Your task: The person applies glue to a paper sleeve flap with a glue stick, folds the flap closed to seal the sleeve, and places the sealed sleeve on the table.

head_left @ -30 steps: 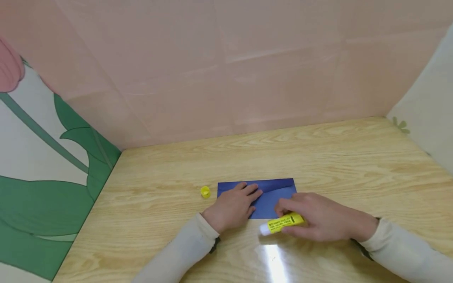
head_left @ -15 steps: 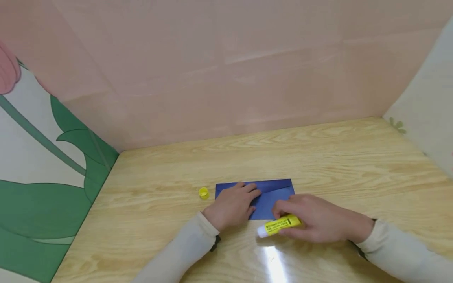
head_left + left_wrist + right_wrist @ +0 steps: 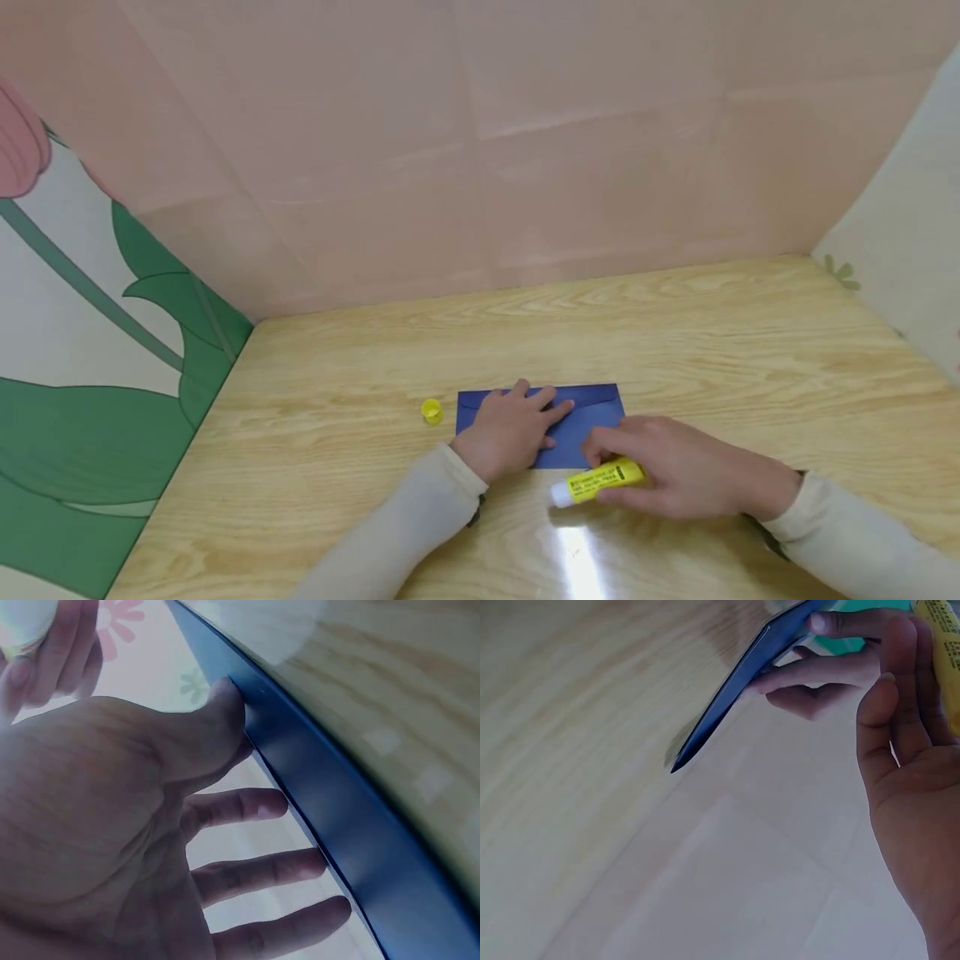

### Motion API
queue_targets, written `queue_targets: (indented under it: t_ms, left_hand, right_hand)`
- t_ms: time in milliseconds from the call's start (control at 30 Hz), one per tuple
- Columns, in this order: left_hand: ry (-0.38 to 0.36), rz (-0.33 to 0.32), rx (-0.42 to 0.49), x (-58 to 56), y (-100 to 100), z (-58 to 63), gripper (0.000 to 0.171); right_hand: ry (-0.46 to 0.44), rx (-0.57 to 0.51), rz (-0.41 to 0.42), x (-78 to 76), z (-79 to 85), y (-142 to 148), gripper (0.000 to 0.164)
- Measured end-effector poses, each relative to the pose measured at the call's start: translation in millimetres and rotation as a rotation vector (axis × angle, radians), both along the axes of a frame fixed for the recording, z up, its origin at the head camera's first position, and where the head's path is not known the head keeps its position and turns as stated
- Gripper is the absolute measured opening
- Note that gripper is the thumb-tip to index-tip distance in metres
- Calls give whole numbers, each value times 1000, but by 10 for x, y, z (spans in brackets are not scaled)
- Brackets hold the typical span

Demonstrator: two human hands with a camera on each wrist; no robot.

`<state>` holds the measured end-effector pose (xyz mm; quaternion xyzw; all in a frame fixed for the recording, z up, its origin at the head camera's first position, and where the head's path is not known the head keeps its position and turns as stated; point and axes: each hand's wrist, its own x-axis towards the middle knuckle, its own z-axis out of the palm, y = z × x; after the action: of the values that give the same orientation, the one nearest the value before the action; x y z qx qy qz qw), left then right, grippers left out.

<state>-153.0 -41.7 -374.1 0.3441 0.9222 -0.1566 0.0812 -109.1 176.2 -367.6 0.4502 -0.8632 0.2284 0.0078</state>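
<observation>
A blue envelope [image 3: 588,421] lies on the wooden table, its flap folded down along the far side. My left hand [image 3: 510,429] rests on it with fingers spread, fingertips over the flap; in the left wrist view the thumb and fingertips meet the envelope's [image 3: 337,825] surface. Just to the right, my right hand [image 3: 682,467] holds a yellow glue stick [image 3: 603,481] between thumb and fingers, its white end pointing left, at the envelope's near edge. The right wrist view shows the glue stick [image 3: 941,656] only in part, beside the curled fingers.
A small yellow cap [image 3: 432,411] sits on the table [image 3: 337,433] left of the envelope. Behind the table rises a pink-covered wall [image 3: 480,167]. A panel with green leaves [image 3: 157,317] borders the left side, and a pale panel [image 3: 900,225] the right.
My left hand has slid to the right along the envelope's flap, its fingers now more spread. The right hand keeps the glue stick in nearly the same place.
</observation>
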Motion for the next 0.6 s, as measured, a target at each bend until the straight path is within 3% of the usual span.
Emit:
queue_targets:
  t_ms: [133, 333, 600]
  left_hand:
    - [21, -2, -38, -4, 36, 1, 55]
    - [64, -80, -73, -36, 65, 39, 56]
    - [7, -101, -21, -100, 114, 48, 62]
  right_hand:
    - [-24, 6, -17, 19, -1, 65, 19]
    - [30, -14, -3, 38, -8, 87, 21]
    - [133, -32, 82, 55, -57, 44, 22]
